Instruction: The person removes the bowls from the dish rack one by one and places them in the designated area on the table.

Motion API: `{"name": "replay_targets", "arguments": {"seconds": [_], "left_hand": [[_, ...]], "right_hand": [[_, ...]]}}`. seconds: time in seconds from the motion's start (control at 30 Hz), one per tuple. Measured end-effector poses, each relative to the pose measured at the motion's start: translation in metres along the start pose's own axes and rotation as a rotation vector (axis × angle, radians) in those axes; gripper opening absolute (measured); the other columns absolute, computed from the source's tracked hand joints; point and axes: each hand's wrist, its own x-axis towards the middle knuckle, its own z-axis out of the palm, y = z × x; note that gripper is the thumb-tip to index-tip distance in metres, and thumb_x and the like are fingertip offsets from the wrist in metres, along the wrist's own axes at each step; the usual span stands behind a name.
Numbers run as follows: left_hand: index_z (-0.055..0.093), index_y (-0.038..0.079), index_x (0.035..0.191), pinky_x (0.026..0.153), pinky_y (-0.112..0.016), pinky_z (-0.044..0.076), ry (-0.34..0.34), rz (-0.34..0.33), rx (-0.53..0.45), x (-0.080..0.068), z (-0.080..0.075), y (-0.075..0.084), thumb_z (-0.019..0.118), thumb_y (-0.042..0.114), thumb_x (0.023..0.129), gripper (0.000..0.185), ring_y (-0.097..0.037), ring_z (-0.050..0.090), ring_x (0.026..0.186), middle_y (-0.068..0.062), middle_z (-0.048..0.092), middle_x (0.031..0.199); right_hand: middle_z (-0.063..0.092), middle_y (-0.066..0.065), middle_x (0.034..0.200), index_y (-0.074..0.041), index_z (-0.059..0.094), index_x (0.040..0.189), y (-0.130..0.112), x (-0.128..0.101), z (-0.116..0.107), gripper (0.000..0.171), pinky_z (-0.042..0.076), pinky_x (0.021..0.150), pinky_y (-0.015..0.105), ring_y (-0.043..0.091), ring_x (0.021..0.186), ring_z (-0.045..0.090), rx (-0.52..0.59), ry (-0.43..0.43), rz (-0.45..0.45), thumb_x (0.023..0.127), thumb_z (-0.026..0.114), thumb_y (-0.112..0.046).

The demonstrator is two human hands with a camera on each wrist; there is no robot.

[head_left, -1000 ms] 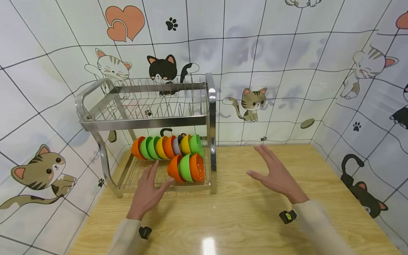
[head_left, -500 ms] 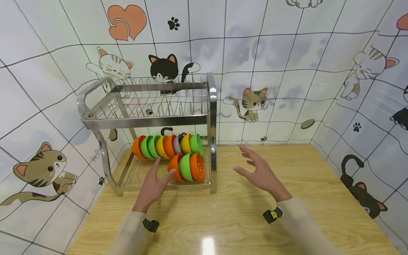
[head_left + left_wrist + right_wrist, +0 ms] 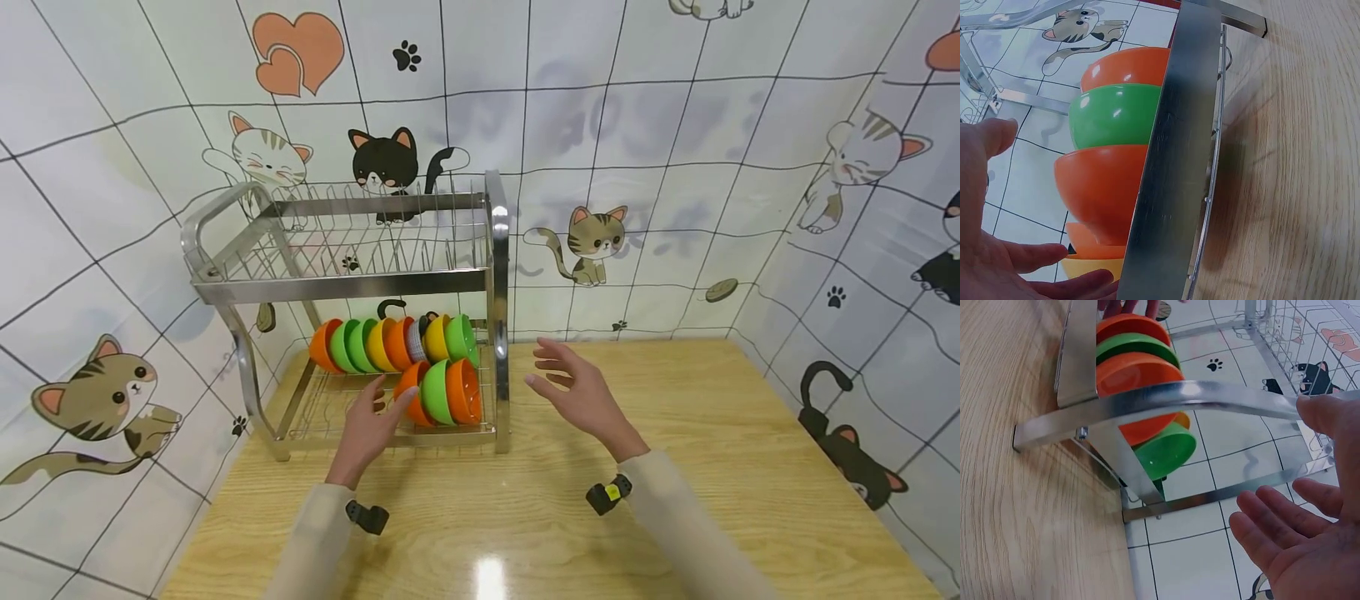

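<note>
A two-tier metal dish rack stands at the left of the table. Its lower tier holds a front row of three bowls: an orange bowl, a green bowl and another orange bowl. Behind them is a row of several bowls, among them a yellow bowl. My left hand hovers at the rack's front, thumb near the left orange bowl and fingers slightly bent; in the left wrist view a gap shows between thumb and bowls. My right hand, fingers loosely bent, is right of the rack's side post, holding nothing.
The rack's front rail runs low before the bowls, and its curved side frame stands between the right hand and them. A wooden table extends to the right. Tiled walls with cat drawings close the back and sides.
My right hand has moved left toward the rack's side. The left hand has shifted slightly right, its thumb closer to the front orange bowl. The bowls have stayed put.
</note>
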Motion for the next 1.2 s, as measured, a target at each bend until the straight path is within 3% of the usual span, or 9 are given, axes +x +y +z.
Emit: {"name": "replay_targets", "arguments": {"seconds": [0.33,0.57,0.67,0.9,1.2], "left_hand": [[0.031,0.014,0.161,0.111,-0.06,0.045,0.004,-0.021,-0.02,0.006,0.004,0.002,0.064,0.072,0.088,0.099,-0.044,0.042,0.144,-0.021,0.039,0.159],[0.038,0.011,0.157,0.107,-0.054,0.051,0.035,-0.025,-0.001,0.008,0.007,0.003,0.067,0.065,0.09,0.09,-0.039,0.054,0.134,-0.02,0.05,0.15],[0.042,0.01,0.155,0.104,-0.052,0.053,0.048,-0.034,0.0,0.01,0.01,0.005,0.067,0.063,0.091,0.087,-0.037,0.057,0.129,-0.019,0.054,0.146],[0.046,0.004,0.151,0.099,-0.048,0.056,0.074,-0.031,-0.011,0.015,0.017,0.007,0.069,0.054,0.094,0.079,-0.036,0.058,0.122,-0.02,0.058,0.141],[0.057,0.005,0.143,0.097,-0.044,0.056,0.092,-0.035,0.002,0.015,0.017,0.008,0.069,0.05,0.094,0.067,-0.03,0.063,0.113,-0.017,0.063,0.136]], "right_hand": [[0.068,0.014,0.132,-0.013,0.056,0.145,-0.011,0.012,0.026,0.052,0.056,0.102,0.042,0.03,0.12,0.067,0.081,0.058,0.02,0.096,0.073,-0.023],[0.073,0.009,0.121,-0.014,0.063,0.137,-0.019,0.019,0.04,0.043,0.058,0.097,0.042,0.027,0.113,0.07,0.062,0.089,0.061,0.096,0.073,-0.024],[0.074,0.009,0.118,-0.014,0.065,0.133,-0.018,0.019,0.043,0.038,0.058,0.097,0.042,0.027,0.111,0.07,0.076,0.107,0.057,0.097,0.073,-0.022],[0.073,0.011,0.112,-0.01,0.068,0.125,-0.014,0.018,0.049,0.029,0.062,0.084,0.029,0.026,0.105,0.07,0.097,0.167,0.072,0.097,0.072,-0.019],[0.07,0.011,0.108,-0.009,0.067,0.12,-0.018,0.017,0.056,0.022,0.062,0.082,0.03,0.024,0.1,0.07,0.076,0.176,0.079,0.1,0.068,-0.017]]}}
